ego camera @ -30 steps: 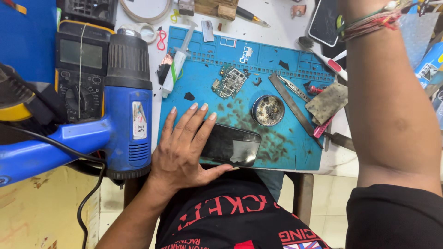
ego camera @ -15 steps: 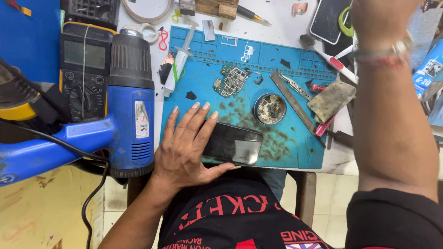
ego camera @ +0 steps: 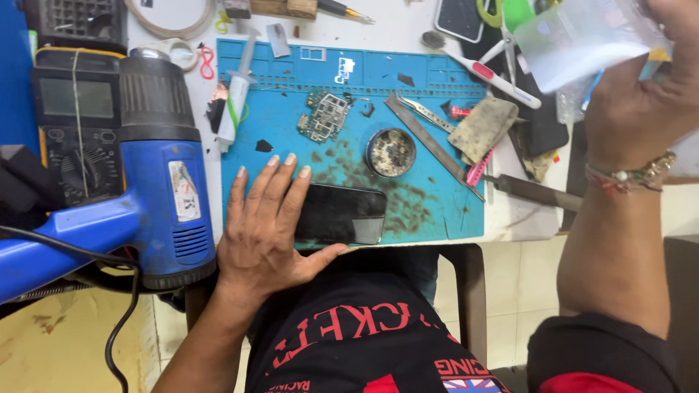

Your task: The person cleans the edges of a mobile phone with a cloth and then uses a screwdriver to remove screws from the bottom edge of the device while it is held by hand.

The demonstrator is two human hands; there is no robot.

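My left hand lies flat, fingers spread, on the left end of a black phone that rests at the near edge of a blue work mat. The thumb reaches under the phone's near edge. My right hand is raised at the upper right and grips a clear plastic bottle with pale liquid, tilted above the table's right side. A bracelet sits on that wrist.
A blue heat gun lies left of the mat, next to a multimeter. On the mat are a small circuit board, a round tin, tweezers, a metal blade and a syringe. A dirty cloth lies at the right.
My right hand has come down into view holding the clear bottle. My left hand has stayed on the phone.
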